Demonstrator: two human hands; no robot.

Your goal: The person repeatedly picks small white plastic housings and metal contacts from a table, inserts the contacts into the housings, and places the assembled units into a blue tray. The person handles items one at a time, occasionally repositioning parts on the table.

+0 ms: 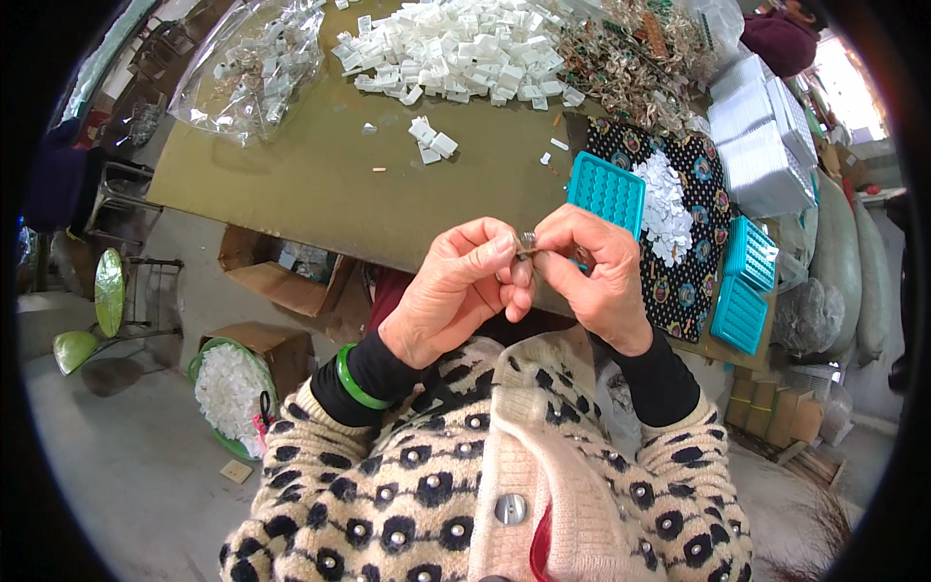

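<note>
My left hand (451, 291) and my right hand (603, 279) meet above the near edge of the table (320, 184). Pinched between both sets of fingertips is a small part with silvery metal teeth (528, 239); the fingers cover the rest of it. Just beyond my right hand lies a teal tray with rows of hollows (606, 191). Beside it, small flat white pieces (664, 209) are heaped on a black patterned cloth (706, 184). A few white plastic housings (432, 141) sit apart on the tabletop, farther off.
A large pile of white housings (465, 53) spreads along the far side, with tangled parts (635, 63) to its right and a clear plastic bag (257, 73) to its left. Teal trays (740, 312) and stacked white trays (761, 136) stand right. A green basin (233, 398) is on the floor.
</note>
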